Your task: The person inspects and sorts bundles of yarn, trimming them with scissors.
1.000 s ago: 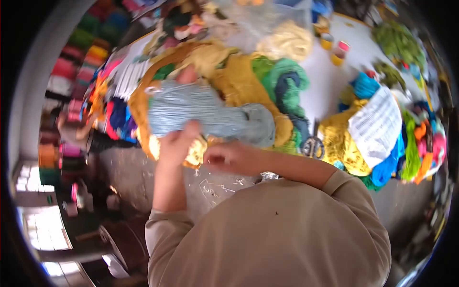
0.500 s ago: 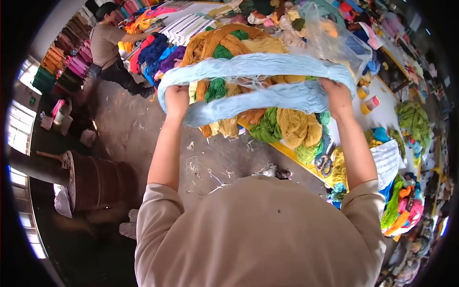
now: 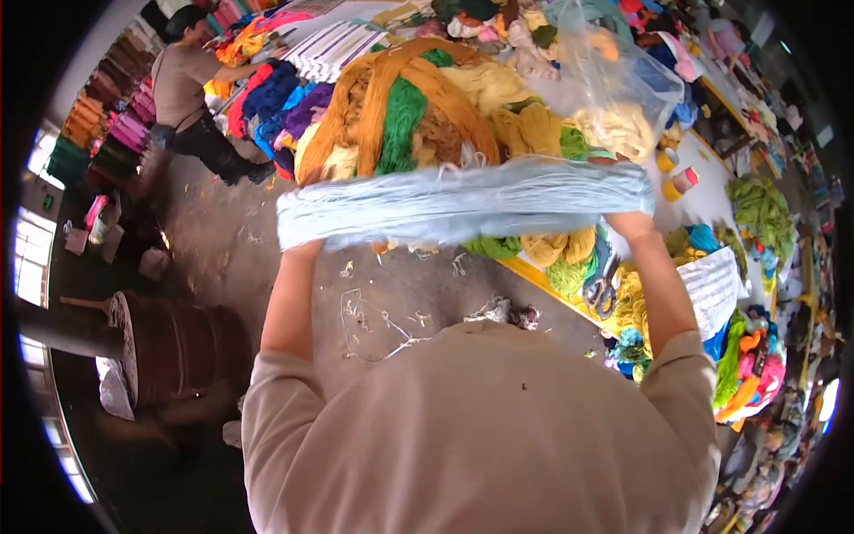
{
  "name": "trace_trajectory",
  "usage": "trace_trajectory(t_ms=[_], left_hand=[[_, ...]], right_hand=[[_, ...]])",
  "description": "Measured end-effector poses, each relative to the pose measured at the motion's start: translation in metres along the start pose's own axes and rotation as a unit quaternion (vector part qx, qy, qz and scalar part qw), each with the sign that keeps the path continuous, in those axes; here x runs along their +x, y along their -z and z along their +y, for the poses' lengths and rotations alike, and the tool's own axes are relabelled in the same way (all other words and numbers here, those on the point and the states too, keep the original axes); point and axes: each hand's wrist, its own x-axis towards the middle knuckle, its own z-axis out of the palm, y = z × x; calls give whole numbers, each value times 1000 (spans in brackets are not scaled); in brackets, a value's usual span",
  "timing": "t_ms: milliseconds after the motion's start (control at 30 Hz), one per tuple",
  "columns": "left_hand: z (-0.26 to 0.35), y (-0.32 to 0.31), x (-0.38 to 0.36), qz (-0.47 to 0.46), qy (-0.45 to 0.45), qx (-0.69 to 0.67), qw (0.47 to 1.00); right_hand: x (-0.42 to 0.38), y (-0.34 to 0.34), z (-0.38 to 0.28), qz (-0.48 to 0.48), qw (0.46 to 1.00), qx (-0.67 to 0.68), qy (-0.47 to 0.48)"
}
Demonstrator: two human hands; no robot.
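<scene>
A light blue skein of yarn is stretched sideways between my two hands, blurred by motion, its strands drawn together into one broad band. My left hand is inside its left end, the fingers mostly covered by the yarn. At the right end my right hand is likewise within the loop, partly hidden by strands. Behind the band lies a heap of orange yarn with green yarn across it. Ochre yarn hangs over the near table edge, and dark scissors lie right of it.
A person leans over the table's far left end. A rusty drum with a pipe stands at the lower left. Cones of yellow thread, a clear plastic bag and more yarn lie on the table.
The skein has come down and closed from an open loop into a flat band. Both hands have lowered with it, the left also moving outward. The view has shifted slightly.
</scene>
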Motion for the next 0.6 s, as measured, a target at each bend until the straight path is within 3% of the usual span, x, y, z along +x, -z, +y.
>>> trace_trajectory(t_ms=[33, 67, 133, 167, 200, 233, 267, 300, 333, 367, 400, 433, 467, 500, 533, 567, 600], left_hand=[[-21, 24, 13, -59, -49, 164, 984], [-12, 25, 12, -66, -42, 218, 973], [5, 28, 10, -80, -33, 324, 942], [46, 9, 13, -42, 14, 286, 957], [82, -7, 23, -56, 96, 162, 981], [93, -16, 18, -116, 117, 164, 973], [84, -29, -2, -188, 76, 257, 945], [76, -42, -22, -250, 22, 340, 906], [54, -66, -44, -316, -102, 494, 803], [78, -103, -46, -340, -111, 481, 801], [71, -126, -44, -305, -88, 201, 927], [72, -156, -45, -235, -15, 6, 972], [76, -177, -44, -148, 58, -188, 969], [73, -181, -35, -119, 105, -356, 921], [73, -185, -29, -83, 136, -424, 891], [74, -187, -24, -44, 162, -488, 856], [76, -187, -21, -21, 165, -532, 830]], right_hand=[[-2, -10, 2, 3, 999, 28, -31], [1, -12, -3, 54, 992, 111, -14], [11, -24, -21, 90, 985, 135, -51], [16, -24, -37, 121, 948, 263, -133], [23, -19, -55, 103, 939, 296, -144], [26, -15, -67, 82, 927, 331, -157], [3, -52, -65, -62, 962, 184, -194], [-11, -46, -80, -110, 950, 248, -157], [-25, -37, -97, -152, 931, 311, -119], [-37, -41, -98, -155, 927, 321, -120], [-52, -47, -88, -280, 828, 453, -173], [-71, -54, -70, -394, 693, 564, -217], [-95, -63, -49, -492, 526, 648, -248], [-153, -109, -20, -349, 571, 663, -335], [-217, -174, 19, -386, 815, 353, -250], [-278, -235, 57, -414, 892, -27, -180], [-282, -221, 55, -224, 789, 110, -561]])
